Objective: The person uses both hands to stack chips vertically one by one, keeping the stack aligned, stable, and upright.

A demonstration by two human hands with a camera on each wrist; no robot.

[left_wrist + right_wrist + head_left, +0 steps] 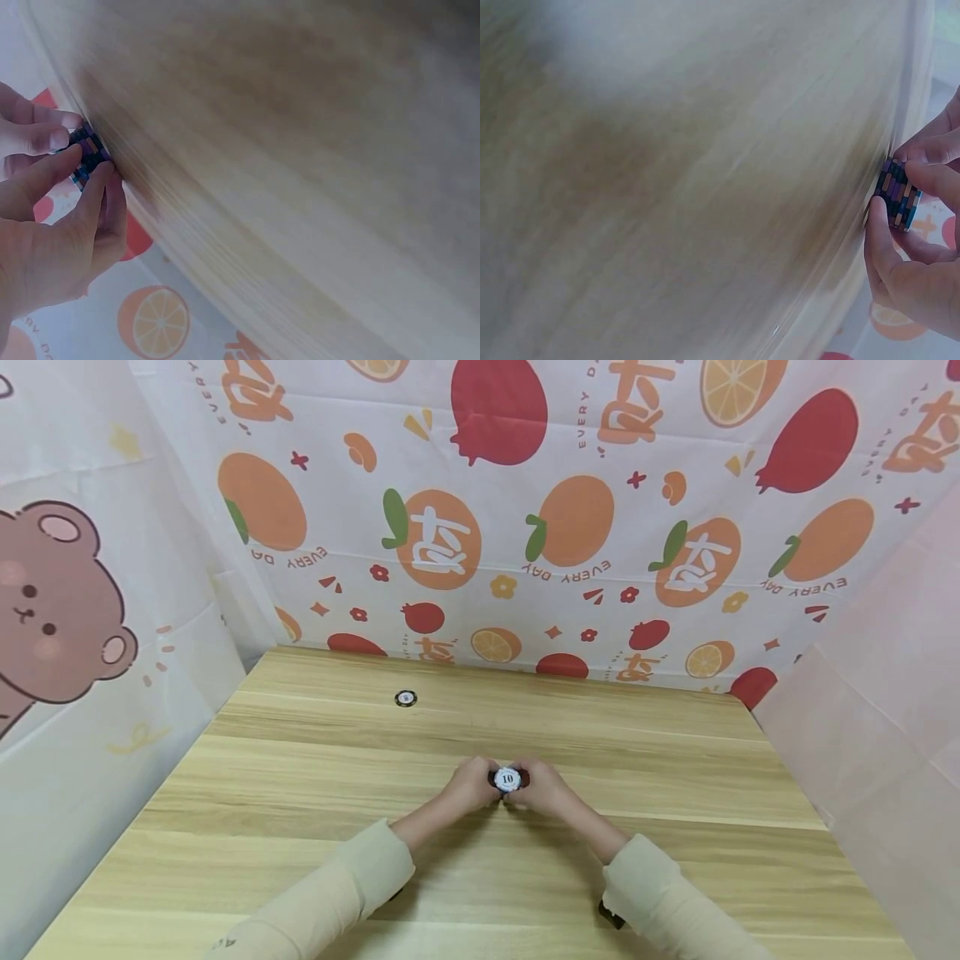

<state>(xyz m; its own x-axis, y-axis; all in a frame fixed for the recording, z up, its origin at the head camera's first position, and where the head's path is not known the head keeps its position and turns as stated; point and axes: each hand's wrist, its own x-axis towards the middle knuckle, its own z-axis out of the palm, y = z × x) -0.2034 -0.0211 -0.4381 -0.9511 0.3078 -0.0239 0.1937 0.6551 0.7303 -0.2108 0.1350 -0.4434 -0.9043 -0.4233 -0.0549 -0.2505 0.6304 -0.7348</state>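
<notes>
Near the middle of the wooden table stands a cluster of poker chips, topped in the head view by a white-faced poker chip [507,779] marked 10. Dark and red edges show at its sides, partly covered by fingers. My left hand [474,783] pinches the cluster from the left, and my right hand [540,785] from the right. The left wrist view shows the striped edges of the stacked chips [91,156] between fingers of both hands. Similar stripes show on the stacked chips [898,195] in the right wrist view. How many chips are held cannot be told.
A single black poker chip [406,698] with a white centre lies flat towards the table's back left. Dark objects, partly hidden, lie by the left sleeve [375,860] and the right sleeve [645,881]. Printed cloth [510,539] hangs behind the wooden table [300,777].
</notes>
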